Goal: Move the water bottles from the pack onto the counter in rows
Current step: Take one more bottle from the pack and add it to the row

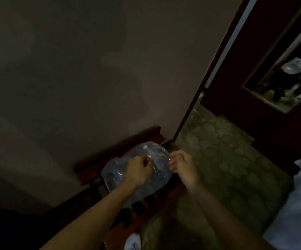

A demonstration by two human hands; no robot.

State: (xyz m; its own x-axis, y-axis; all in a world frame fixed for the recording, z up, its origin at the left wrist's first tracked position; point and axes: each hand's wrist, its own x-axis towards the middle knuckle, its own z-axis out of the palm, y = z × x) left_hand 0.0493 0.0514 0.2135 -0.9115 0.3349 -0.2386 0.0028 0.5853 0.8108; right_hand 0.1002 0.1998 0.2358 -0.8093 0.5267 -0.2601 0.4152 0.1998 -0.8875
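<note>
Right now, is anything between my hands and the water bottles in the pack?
Yes, the clear plastic wrap still covers the pack on the wooden slatted bench. The left hand and right hand both pinch the wrap. No bottle is out, and no counter is visible.

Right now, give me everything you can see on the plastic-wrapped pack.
The pack is a rounded bundle in clear, bluish, crinkled plastic film with bright glints. It sits on a dark red-brown slatted wooden bench against the wall. Dark shapes show through the film, too blurred to count as bottles. The left hand is clenched on the film on top; the right hand pinches its right edge. The wrap looks bunched between them; whether it is torn open cannot be told.
</note>
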